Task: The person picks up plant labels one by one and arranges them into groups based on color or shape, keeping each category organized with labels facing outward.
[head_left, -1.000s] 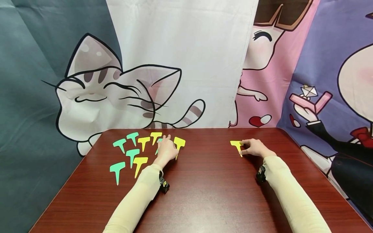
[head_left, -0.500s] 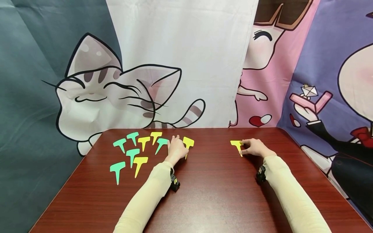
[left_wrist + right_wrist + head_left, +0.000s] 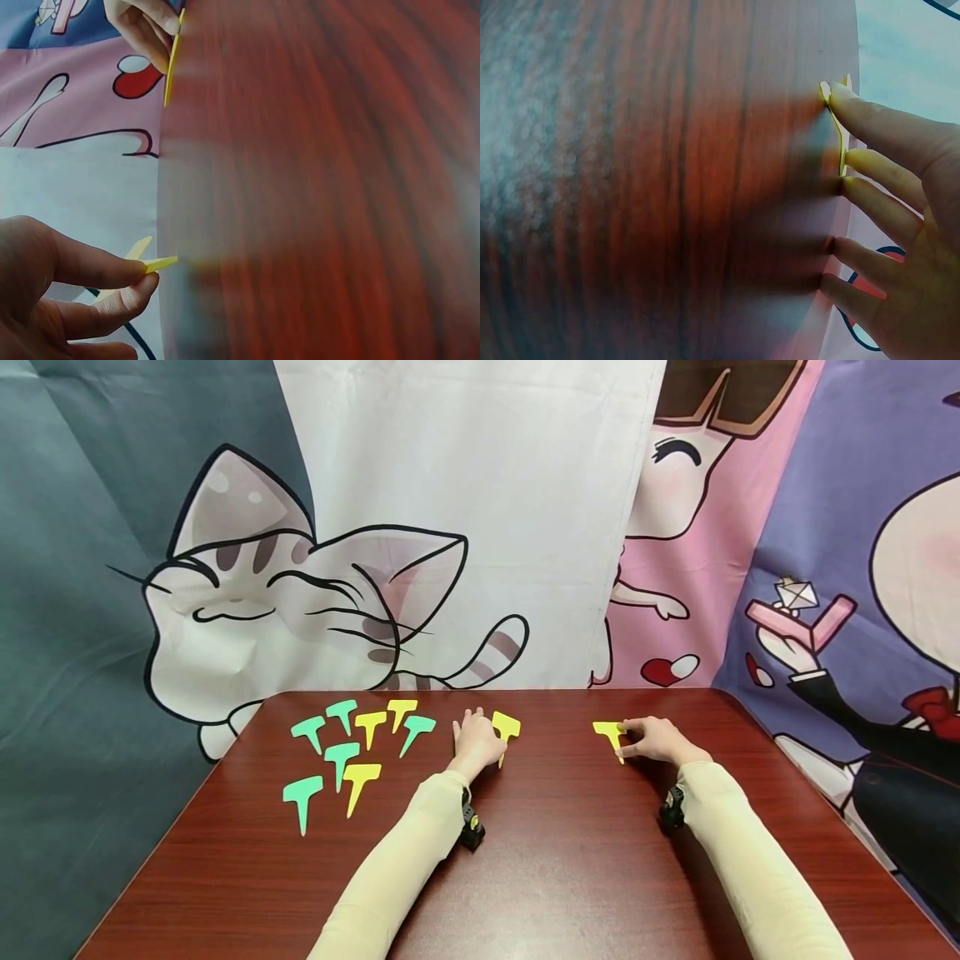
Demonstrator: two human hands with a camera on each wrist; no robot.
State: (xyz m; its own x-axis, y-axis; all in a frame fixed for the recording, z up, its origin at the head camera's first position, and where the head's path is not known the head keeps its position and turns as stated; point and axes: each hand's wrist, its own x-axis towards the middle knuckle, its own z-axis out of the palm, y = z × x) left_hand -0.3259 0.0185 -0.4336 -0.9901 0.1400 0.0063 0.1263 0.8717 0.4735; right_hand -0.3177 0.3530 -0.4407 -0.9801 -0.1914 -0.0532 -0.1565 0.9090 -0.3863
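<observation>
In the head view my left hand [image 3: 477, 745] pinches a yellow T-shaped plant label [image 3: 506, 725] between thumb and finger. The left wrist view has the tips gripping this label [image 3: 161, 264] nearly edge-on, over the dark red table. Further right, my right hand [image 3: 656, 741] holds a second yellow T-shaped plant label [image 3: 606, 729], its stem pointing toward me. Seen from the right wrist, the thumb meets one end of that label [image 3: 838, 131] and fingertips meet the other, low at the tabletop.
Several green T-shaped labels, one of them a green label [image 3: 303, 793] at the near left, lie on the table [image 3: 562, 860] with several yellow ones, such as a yellow label [image 3: 362, 777]. A printed cloth [image 3: 480, 485] hangs behind the table's far edge.
My left hand has moved right with its yellow plant label, uncovering a green label behind it. The right hand and its label have stayed in place.
</observation>
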